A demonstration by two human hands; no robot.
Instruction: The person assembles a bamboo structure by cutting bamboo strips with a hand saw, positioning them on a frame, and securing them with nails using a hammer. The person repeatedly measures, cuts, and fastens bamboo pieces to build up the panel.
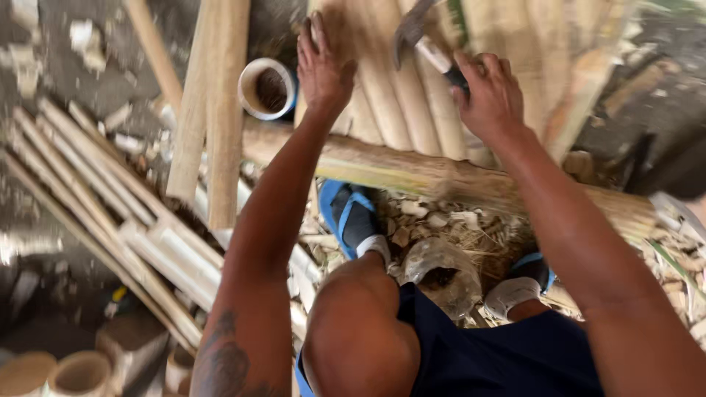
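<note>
Knees and shorts: at 6 o'clock, nearest the camera, a bent knee and dark blue shorts (478, 353) fill the lower frame.
Feet: white socks in blue sandals (351, 213) rest on the floor among wood chips (441, 220), one at centre, the other at 4 o'clock.
Plastic bag: a clear crumpled bag (441, 268) lies between the two feet.
Cross pole: a thick bamboo pole (412, 169) runs from 9 o'clock towards 3 o'clock just beyond the feet, under the slats.
Left hand (321, 66): at 12 o'clock, slightly left; its grip is open and holds nothing, palm flat and fingers spread, pressing on the bamboo slats (382, 88).
Right hand (491, 92): at 1 o'clock; its grip is closed around the dark handle of a hammer (423, 40), whose metal head stands above the slats, blurred.
Bamboo slats: pale, rounded, side by side, running from the cross pole up to 12 o'clock, between and beneath both hands.
Planks: two flat wooden boards (217, 95) lean from 11 o'clock down towards centre-left.
Cup: a round white container (268, 88) with dark contents sits just left of the left hand.
Split strips: a bundle of pale bamboo strips (95, 191) lies on the floor at 9 o'clock.
Cut rounds: short hollow bamboo sections (77, 371) stand at 7 o'clock.
</note>
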